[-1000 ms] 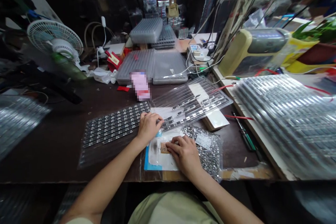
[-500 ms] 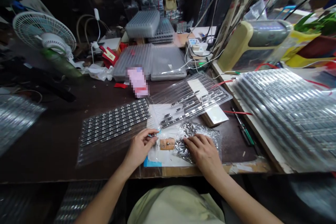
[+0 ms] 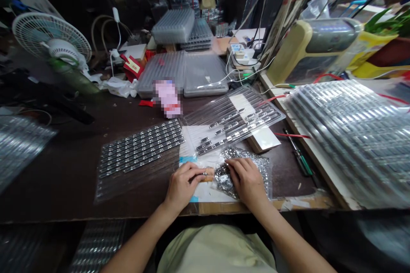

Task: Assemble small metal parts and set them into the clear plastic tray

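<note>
The left hand [image 3: 182, 182] pinches a part [image 3: 205, 173] at the block [image 3: 210, 175], apparently for fine control. The right hand [image 3: 249, 178] curls over the bag [image 3: 222, 179] on the right, grip unclear. The left tray [image 3: 141, 146] and far tray [image 3: 214, 111] lie beyond, seemingly for easy reach.

Lower centre of the frame: left hand [image 3: 182, 183] over a block [image 3: 209, 174], right hand [image 3: 251, 179] on a bag of small parts [image 3: 222, 181], near the front edge of the desk [image 3: 64, 192]. Left of centre: first tray [image 3: 141, 147]. Behind the hands: second tray [image 3: 230, 123], partly over a box [image 3: 264, 140]. Right: stacked trays [image 3: 355, 136], a tool [image 3: 299, 155] to their left. Upper left: fan [image 3: 53, 38]. Upper centre: paired trays [image 3: 203, 72], a tray stack [image 3: 173, 27] behind.
</note>
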A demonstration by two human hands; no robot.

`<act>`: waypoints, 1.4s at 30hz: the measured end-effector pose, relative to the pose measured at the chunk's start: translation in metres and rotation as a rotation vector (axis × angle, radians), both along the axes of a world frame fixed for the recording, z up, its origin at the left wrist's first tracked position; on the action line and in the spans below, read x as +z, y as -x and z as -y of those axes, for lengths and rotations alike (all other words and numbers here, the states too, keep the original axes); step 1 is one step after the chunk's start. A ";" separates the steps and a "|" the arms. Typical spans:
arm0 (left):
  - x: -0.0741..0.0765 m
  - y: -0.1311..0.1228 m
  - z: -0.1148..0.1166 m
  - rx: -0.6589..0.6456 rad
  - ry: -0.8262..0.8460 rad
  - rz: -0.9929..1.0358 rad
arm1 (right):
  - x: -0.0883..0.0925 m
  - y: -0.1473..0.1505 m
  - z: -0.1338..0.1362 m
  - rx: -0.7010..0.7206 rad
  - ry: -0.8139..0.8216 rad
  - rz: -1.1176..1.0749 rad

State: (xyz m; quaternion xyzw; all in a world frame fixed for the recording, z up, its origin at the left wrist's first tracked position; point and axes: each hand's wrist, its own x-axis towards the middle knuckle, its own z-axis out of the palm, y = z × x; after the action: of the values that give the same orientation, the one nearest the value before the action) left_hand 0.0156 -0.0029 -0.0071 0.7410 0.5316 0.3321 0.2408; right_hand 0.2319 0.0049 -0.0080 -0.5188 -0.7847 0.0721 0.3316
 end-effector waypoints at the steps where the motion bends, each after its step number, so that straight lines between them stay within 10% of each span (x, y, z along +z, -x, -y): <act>1: 0.001 -0.001 0.000 -0.003 -0.005 -0.021 | 0.000 0.000 0.000 0.008 0.004 -0.002; 25: -0.004 0.006 -0.008 0.196 0.009 0.232 | 0.003 0.053 0.004 0.039 0.165 0.036; 35: -0.007 0.004 -0.007 0.198 0.049 0.257 | 0.006 -0.019 0.001 0.320 0.092 0.461; 42: -0.002 0.004 -0.011 0.198 0.096 0.233 | -0.003 -0.016 -0.001 0.201 0.018 0.340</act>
State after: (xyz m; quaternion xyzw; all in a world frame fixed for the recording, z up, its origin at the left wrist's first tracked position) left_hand 0.0113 0.0084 -0.0094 0.6292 0.5857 0.4122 0.3020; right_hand 0.2479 0.0063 -0.0107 -0.4453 -0.8767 0.0230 0.1807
